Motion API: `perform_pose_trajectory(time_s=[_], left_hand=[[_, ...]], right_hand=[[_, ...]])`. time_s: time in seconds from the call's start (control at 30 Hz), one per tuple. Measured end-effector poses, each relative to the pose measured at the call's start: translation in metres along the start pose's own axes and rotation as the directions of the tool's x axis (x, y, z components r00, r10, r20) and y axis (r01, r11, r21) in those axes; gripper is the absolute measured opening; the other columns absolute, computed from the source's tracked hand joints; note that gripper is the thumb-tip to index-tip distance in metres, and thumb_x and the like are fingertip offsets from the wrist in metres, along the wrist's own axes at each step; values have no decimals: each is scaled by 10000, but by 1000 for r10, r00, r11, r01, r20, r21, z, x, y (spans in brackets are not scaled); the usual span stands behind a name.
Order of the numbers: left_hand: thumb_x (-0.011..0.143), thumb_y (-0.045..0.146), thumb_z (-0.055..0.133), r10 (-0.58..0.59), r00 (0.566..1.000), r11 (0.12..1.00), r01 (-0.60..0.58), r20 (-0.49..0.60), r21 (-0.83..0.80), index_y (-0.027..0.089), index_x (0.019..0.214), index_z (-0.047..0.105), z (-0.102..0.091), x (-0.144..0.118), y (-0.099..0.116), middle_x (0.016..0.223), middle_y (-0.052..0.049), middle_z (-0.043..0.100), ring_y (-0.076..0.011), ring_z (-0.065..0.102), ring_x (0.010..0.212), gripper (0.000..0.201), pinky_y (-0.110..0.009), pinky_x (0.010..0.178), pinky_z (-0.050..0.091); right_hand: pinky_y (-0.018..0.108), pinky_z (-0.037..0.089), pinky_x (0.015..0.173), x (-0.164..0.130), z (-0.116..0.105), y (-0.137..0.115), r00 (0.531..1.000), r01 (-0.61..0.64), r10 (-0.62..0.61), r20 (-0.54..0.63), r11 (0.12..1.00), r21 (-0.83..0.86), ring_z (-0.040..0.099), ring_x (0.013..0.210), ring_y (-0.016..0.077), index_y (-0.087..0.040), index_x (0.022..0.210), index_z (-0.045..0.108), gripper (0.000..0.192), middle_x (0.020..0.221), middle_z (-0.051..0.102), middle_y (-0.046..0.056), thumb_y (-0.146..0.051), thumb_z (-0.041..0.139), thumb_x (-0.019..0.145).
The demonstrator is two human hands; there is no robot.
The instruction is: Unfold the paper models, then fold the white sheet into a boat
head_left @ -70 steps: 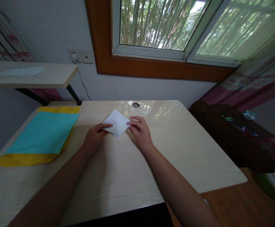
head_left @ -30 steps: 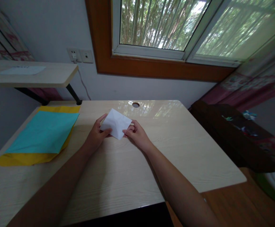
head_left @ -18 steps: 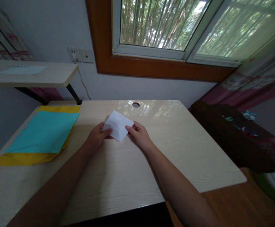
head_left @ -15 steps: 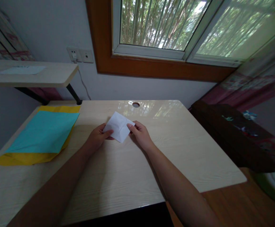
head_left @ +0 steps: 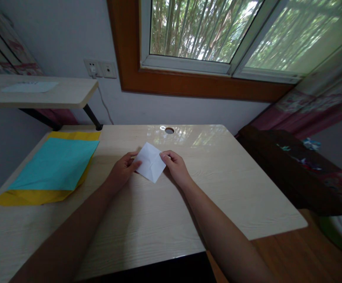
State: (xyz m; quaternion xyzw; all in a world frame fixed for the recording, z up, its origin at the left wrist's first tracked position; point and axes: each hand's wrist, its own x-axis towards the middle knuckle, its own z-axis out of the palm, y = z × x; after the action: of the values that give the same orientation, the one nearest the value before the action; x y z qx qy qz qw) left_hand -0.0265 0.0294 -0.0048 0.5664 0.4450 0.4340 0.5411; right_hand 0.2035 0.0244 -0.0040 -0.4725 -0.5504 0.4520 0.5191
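Note:
A small folded white paper square (head_left: pixel 151 164) sits diamond-wise just above the light wooden desk (head_left: pixel 165 204), held between both hands. My left hand (head_left: pixel 121 171) pinches its left corner with thumb and fingers. My right hand (head_left: pixel 175 167) pinches its right corner. Creases run across the paper's face. Both forearms reach in from the near edge of the desk.
A teal sheet (head_left: pixel 55 164) lies on a yellow sheet (head_left: pixel 35 196) at the desk's left. A cable hole (head_left: pixel 169 130) sits at the far edge. A raised shelf (head_left: pixel 41 92) stands back left, a dark cloth-covered piece of furniture (head_left: pixel 291 169) to the right, a window ahead.
The white paper has been turned in my hands from a wider tilted shape to an upright diamond and has come slightly lower and nearer. Both hands kept hold of it.

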Motion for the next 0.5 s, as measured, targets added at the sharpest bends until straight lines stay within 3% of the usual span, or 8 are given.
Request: perform_pose_trajectory(time_s=[0.23, 0.37, 0.5], left_hand=[[877, 490, 694, 38, 998, 995, -43, 51, 95, 188, 1412, 512, -1, -4, 1, 774, -12, 722, -184, 666, 691, 641, -275, 647, 498], [904, 498, 657, 55, 998, 994, -57, 24, 92, 194, 1396, 540, -1, -5, 3, 790, -9, 712, -170, 642, 688, 590, -251, 625, 467], [928, 505, 620, 68, 998, 991, -67, -7, 113, 197, 1349, 591, 0, -6, 5, 857, -22, 717, -164, 625, 702, 522, -245, 619, 456]], right_hand=[[272, 436, 651, -1, 1, 5, 999, -15, 16, 42, 999, -33, 561, 700, 163, -218, 835, 688, 344, 761, 649, 2, -559, 672, 878], [255, 380, 535, -3, 2, 7, 996, -49, 49, 68, 999, -9, 489, 588, 141, -224, 824, 660, 374, 671, 576, -19, -590, 638, 897], [255, 358, 527, -4, 2, 6, 997, -46, 46, 61, 999, -5, 469, 582, 139, -220, 800, 644, 400, 658, 546, -21, -606, 622, 901]])
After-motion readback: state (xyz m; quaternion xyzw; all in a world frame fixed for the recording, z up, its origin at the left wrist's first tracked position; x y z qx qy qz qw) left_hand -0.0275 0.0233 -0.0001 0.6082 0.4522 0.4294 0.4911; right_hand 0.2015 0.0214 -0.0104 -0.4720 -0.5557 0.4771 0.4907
